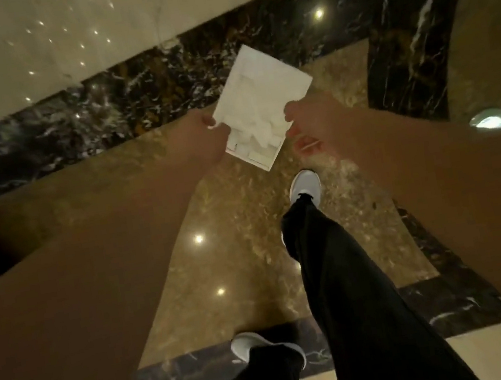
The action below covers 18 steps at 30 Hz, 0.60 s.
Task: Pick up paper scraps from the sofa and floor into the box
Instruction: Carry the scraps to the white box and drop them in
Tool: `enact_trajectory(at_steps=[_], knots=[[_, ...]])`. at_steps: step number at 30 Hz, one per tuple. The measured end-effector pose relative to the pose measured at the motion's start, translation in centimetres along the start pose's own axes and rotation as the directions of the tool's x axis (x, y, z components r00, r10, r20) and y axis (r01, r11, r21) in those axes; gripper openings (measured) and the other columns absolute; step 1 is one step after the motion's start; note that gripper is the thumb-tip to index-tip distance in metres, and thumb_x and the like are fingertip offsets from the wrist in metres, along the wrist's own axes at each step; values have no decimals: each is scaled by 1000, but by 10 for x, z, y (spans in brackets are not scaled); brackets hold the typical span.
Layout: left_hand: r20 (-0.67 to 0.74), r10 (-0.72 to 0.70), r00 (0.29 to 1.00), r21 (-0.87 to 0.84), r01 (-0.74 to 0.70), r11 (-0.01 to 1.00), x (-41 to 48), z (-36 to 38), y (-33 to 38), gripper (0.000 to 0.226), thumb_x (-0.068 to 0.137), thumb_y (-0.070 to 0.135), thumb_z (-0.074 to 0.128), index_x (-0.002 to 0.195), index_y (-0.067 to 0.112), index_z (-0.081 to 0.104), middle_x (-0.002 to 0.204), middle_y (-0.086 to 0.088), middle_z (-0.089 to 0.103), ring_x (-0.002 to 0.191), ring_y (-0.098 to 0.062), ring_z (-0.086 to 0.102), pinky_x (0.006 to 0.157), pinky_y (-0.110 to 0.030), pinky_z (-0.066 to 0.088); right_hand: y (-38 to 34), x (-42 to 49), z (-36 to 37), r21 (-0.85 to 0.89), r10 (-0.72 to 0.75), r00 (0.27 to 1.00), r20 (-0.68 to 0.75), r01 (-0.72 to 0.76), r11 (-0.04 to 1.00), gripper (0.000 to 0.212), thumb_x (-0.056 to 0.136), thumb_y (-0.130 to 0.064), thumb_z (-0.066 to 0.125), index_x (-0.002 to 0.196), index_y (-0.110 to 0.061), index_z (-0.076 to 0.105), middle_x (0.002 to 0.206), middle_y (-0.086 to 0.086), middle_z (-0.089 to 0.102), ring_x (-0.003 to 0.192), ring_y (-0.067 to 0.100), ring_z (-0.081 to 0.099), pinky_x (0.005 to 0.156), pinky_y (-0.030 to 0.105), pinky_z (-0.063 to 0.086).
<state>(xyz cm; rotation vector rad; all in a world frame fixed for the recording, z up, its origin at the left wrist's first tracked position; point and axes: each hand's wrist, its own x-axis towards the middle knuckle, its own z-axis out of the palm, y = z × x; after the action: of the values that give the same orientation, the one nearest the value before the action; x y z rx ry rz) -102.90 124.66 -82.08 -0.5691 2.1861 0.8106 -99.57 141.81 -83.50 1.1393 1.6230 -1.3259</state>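
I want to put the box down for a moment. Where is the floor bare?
The tan marble floor is bare between the dark marble band ahead and the forward shoe. The cream slab beyond the band is bare too. By the shoes it is crowded. Both hands, left and right, hold the box.

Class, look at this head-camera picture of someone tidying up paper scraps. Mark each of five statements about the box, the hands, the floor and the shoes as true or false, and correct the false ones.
1. Both hands hold the white box. True: the left hand and right hand grip opposite edges.
2. The box is empty. False: white paper scraps lie inside it.
3. The box rests on the floor. False: it is held in the air above the marble floor.
4. The person wears light shoes and dark trousers. True.
5. A sofa is visible. False: only floor shows.
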Motion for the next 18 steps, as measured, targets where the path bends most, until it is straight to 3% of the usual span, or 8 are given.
enact_trajectory(at_steps=[2,4,6,9,11,15,16,18], knots=[[-31,99,995,99,-96,990,-67,-32,-7,19,93,33,52,108,21,57,96,0,60,79,-15,60,63,-28,54,-8,-73,17,-128,-141,990,7,141,982,19,95,-28,51,101,-11,59,99,10,66,66,22,62,62,30,54],[-64,170,983,148,-159,976,-147,-63,-29,11,94,32,53,99,22,55,89,4,56,73,-10,54,54,-22,41,0,-159,41,-270,-305,952,32,302,914,22,95,-27,51,109,-12,58,105,12,67,81,27,68,74,36,59],[-61,242,968,233,-222,947,-220,-88,-58,25,93,31,55,113,18,54,102,-2,60,82,-14,57,59,-25,44,14,-240,62,-484,-505,862,51,463,743,25,96,-23,49,111,-8,62,110,15,66,94,31,67,84,41,58],[-85,288,954,320,-248,915,-321,-132,-115,34,92,28,58,121,12,54,119,-3,57,96,-17,52,74,-28,40,37,-351,97,-686,-719,684,124,582,436,29,95,-21,49,109,-3,66,109,14,67,97,28,65,82,35,54],[-135,310,941,339,-250,907,-376,-166,-166,23,92,22,57,112,12,58,120,-3,58,96,-17,55,76,-26,40,50,-409,128,-726,-745,624,235,622,292,29,96,-23,50,111,-3,64,108,14,65,97,27,63,80,35,52],[-301,209,931,252,-134,959,-474,-230,-292,36,95,23,56,130,15,52,124,-8,58,112,-27,59,93,-35,49,92,-500,223,-742,-711,531,462,670,18,39,94,-25,54,130,-10,52,112,12,60,87,22,54,72,30,46],[-346,160,924,224,-84,971,-490,-240,-323,39,94,24,56,132,15,50,126,-10,57,113,-28,58,94,-37,49,101,-517,250,-732,-696,493,522,678,-68,44,94,-25,54,135,-10,47,118,13,59,89,23,55,71,31,46],[-445,18,895,130,45,990,-522,-257,-387,45,90,28,59,131,14,47,126,-12,54,113,-31,56,89,-39,49,123,-554,308,-669,-650,387,654,696,-259,56,93,-27,55,144,-13,37,132,17,52,108,30,56,85,38,51]])
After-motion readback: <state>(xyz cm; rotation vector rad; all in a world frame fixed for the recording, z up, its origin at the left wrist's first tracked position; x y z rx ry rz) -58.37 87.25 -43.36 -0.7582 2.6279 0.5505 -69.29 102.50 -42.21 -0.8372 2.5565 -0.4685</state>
